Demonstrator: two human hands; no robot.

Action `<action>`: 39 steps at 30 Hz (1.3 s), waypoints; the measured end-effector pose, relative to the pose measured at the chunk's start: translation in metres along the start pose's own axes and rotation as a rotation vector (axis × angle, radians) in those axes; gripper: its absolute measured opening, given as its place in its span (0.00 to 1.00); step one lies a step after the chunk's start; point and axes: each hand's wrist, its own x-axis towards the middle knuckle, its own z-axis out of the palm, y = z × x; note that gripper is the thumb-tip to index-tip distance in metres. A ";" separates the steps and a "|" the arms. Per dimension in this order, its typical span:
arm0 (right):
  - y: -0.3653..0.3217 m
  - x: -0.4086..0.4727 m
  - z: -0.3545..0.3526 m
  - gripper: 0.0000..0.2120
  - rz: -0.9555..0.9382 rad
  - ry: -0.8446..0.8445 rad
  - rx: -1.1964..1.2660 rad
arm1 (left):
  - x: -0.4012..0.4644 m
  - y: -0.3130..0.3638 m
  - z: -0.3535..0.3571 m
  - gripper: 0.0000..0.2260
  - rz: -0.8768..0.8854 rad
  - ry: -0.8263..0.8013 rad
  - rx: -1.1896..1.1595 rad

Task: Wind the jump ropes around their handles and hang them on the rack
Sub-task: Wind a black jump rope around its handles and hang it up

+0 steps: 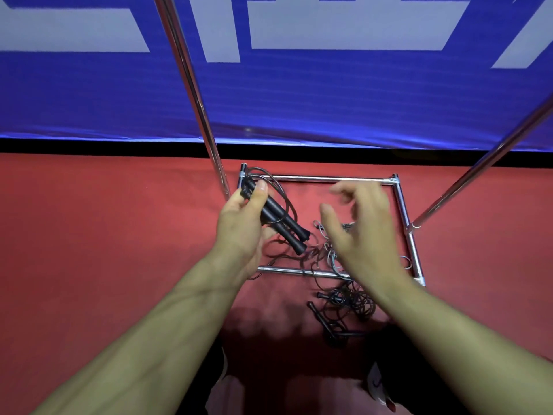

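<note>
My left hand (242, 223) grips two black jump-rope handles (284, 224) held side by side, with thin black cord looped around them. The cord trails down from the handles toward the floor. My right hand (359, 232) hovers to the right of the handles, blurred, fingers curled and apart; I cannot tell whether cord runs through them. Below both hands stands the chrome rack, seen as its rectangular base (332, 178) and two uprights (194, 94). More black jump ropes (344, 307) lie tangled on the red floor by the near base bar.
A blue banner with pale lettering (299, 94) hangs behind the rack. The right rack upright (478, 169) slants up to the right edge. Pale cord (329, 253) lies inside the base frame. Red floor stretches left and right. My legs and shoes are at the bottom.
</note>
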 end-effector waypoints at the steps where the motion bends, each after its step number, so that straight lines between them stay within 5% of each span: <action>1: -0.006 -0.005 0.004 0.08 -0.019 -0.087 0.011 | -0.002 -0.001 0.001 0.05 -0.029 -0.014 -0.028; 5: -0.012 -0.021 0.026 0.12 0.208 -0.385 0.109 | -0.007 -0.003 0.004 0.05 -0.035 -0.089 -0.001; 11: -0.012 -0.002 0.020 0.07 0.716 -0.337 0.757 | -0.013 -0.004 0.007 0.09 -0.042 -0.233 0.050; 18: -0.019 -0.003 0.020 0.05 0.871 -0.392 0.833 | -0.012 -0.010 0.005 0.12 0.011 -0.305 0.258; 23: -0.014 -0.007 0.020 0.09 0.748 -0.448 0.539 | -0.008 -0.012 -0.004 0.07 0.089 -0.300 0.698; 28: -0.009 0.000 0.016 0.10 0.724 -0.349 0.424 | -0.009 -0.013 -0.012 0.14 0.173 -0.386 1.108; 33: -0.009 0.001 0.012 0.13 0.551 -0.419 0.468 | -0.011 -0.018 -0.004 0.23 0.140 -0.217 0.814; 36: -0.010 -0.003 0.013 0.10 0.462 -0.489 0.429 | -0.009 -0.019 0.001 0.14 -0.019 -0.166 0.556; 39: -0.009 -0.003 0.013 0.09 0.360 -0.523 0.272 | -0.011 -0.019 0.007 0.11 0.103 -0.051 0.515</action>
